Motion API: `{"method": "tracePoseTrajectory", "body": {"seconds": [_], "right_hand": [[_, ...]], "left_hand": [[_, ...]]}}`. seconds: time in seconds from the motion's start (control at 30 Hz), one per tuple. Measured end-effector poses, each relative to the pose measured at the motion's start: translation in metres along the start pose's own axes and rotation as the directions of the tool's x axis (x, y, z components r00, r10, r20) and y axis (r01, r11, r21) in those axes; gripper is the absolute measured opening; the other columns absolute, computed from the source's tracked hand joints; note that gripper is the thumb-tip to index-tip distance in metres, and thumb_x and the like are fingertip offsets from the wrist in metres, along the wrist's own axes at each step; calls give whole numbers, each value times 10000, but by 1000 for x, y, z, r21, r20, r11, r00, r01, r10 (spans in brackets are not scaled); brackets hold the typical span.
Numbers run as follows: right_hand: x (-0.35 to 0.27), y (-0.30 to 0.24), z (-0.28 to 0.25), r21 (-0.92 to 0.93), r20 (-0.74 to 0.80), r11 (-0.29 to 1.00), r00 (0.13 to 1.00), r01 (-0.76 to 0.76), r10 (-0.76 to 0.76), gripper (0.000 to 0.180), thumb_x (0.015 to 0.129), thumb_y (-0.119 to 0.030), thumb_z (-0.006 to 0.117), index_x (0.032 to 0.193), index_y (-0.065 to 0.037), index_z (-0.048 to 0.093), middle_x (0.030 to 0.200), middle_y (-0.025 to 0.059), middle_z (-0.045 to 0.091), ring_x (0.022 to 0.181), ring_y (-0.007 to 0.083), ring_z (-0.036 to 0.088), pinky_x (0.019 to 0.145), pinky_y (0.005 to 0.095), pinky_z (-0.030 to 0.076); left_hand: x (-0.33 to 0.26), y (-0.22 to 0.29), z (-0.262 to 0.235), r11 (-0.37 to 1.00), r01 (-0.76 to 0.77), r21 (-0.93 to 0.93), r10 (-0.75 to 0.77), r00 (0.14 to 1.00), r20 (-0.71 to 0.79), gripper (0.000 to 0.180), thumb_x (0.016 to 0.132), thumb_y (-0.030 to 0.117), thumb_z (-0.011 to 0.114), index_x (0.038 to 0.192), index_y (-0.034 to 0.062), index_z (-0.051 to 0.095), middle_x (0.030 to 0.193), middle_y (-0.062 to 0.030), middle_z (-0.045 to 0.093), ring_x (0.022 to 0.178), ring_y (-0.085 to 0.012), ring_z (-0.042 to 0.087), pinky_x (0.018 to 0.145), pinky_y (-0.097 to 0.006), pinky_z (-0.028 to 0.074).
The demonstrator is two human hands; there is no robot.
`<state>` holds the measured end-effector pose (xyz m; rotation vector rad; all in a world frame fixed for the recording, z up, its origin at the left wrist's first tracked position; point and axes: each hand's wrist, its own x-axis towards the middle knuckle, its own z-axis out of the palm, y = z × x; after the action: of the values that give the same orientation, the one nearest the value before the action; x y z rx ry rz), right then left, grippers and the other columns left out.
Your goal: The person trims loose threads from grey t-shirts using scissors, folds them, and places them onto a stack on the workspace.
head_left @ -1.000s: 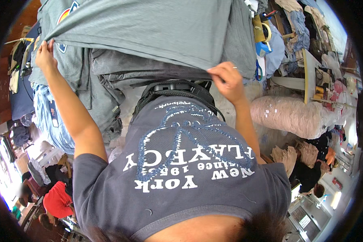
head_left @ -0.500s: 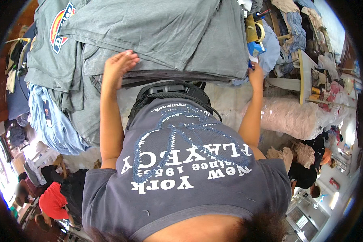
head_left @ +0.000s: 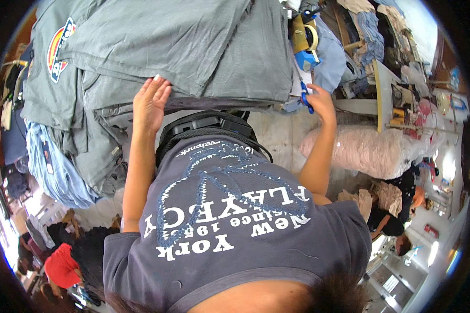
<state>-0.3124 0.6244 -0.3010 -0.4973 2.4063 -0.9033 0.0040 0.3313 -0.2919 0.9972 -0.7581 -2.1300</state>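
Note:
A thick pile of grey cloth pieces (head_left: 193, 52) lies in front of me, folded edges toward my body. My left hand (head_left: 152, 103) is at the pile's near edge, left of centre, fingers stretched out and holding nothing; the fingertips meet or hover just over the cloth. Beyond the pile's right corner, my right hand (head_left: 322, 101) has its fingertips closed on small blue-handled scissors (head_left: 305, 96). The scissors point away from me, beside a white paper slip (head_left: 297, 78). Further off is a blue tape dispenser (head_left: 306, 60) with a cream tape roll (head_left: 312, 37).
Light blue garments (head_left: 57, 167) hang off the left side of the table. A large plastic-wrapped pinkish bundle (head_left: 363, 148) lies on the right, near a yellow-edged board (head_left: 379, 96). A person in red (head_left: 62, 266) is at lower left; others are at lower right.
My right hand has come slightly nearer and more of the blue scissors shows. My left hand has flattened by the cloth edge. The whole view has shifted, moving the pile leftward.

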Motion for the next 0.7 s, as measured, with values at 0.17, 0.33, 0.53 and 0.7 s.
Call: {"method": "tracePoseTrajectory", "body": {"seconds": [0.17,0.33,0.53,0.7], "right_hand": [[-40,-48,-4,271,-42,960,997,73,-64,401,745,-48,589,1131,-18,484,699,78,604,633,107,578,568,217,448],[-65,-87,27,625,66,744,933,237,-353,463,759,71,517,1201,-32,424,835,106,600,694,136,591,626,222,482],[-82,-102,78,274,223,864,846,422,-484,467,696,-34,644,1135,-91,493,836,71,592,716,115,576,628,240,469],[-84,-103,93,140,266,901,861,411,-434,526,607,-159,743,1079,-117,513,813,74,584,713,141,572,631,274,462]], "left_hand": [[-5,-23,12,986,-6,166,-1,999,43,626,758,108,638,1208,-112,262,1159,-207,414,1056,-252,460,861,-350,408],[-17,-27,35,961,-8,276,-13,997,73,472,746,100,643,1115,-44,386,1079,-155,502,972,-195,508,820,-324,420],[-9,-33,27,971,25,237,-51,993,107,313,738,43,637,994,20,459,950,-63,551,865,-150,540,764,-286,439],[-16,-27,34,983,17,183,-42,990,133,314,734,25,631,1006,15,474,934,-58,557,844,-143,549,760,-276,441]]}}
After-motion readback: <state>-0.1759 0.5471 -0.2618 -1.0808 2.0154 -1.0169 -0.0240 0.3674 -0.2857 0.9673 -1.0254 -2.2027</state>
